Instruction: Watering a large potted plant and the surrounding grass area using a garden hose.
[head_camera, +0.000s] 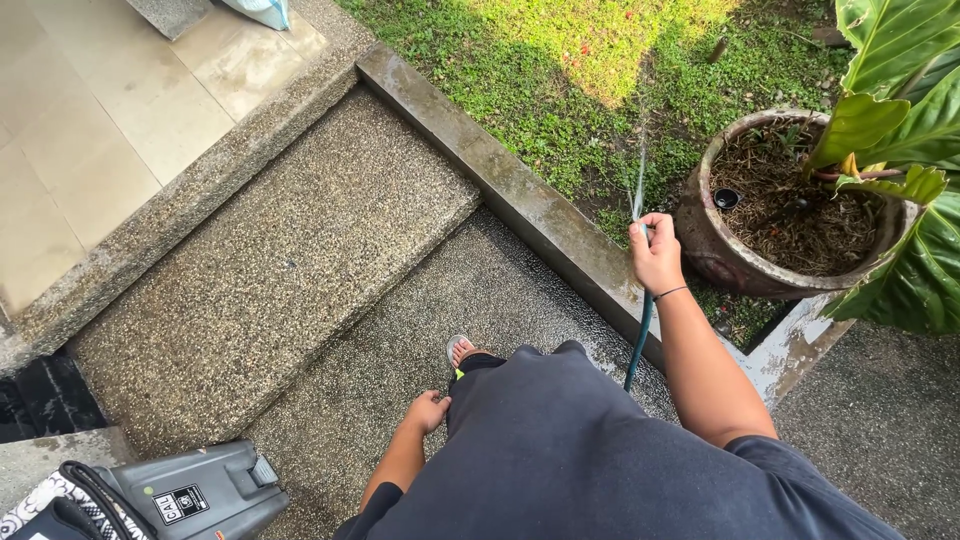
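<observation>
Right hand: the right hand (656, 252) is clenched around the end of a dark green hose (640, 340), held out over the concrete kerb (520, 195).
Hose: it runs from that fist down past the person's hip; a thin jet of water (639, 175) leaves its end toward the lawn.
Left hand: the left hand (428, 411) hangs loosely curled by the thigh, grasping nothing.
Watering so far: I'd judge it under way. The pebbled step (480, 300) is dark and wet near the kerb, while the soil in the clay pot (720, 250) looks dry.
Left to do: the pot with the big-leaved plant (900, 110), just beside the fist.
Ground: two pebble-wash steps, pale tiles up left, grass (560, 80) beyond the kerb in patchy sun.
Nearby: a grey machine (190, 490) at lower left.
</observation>
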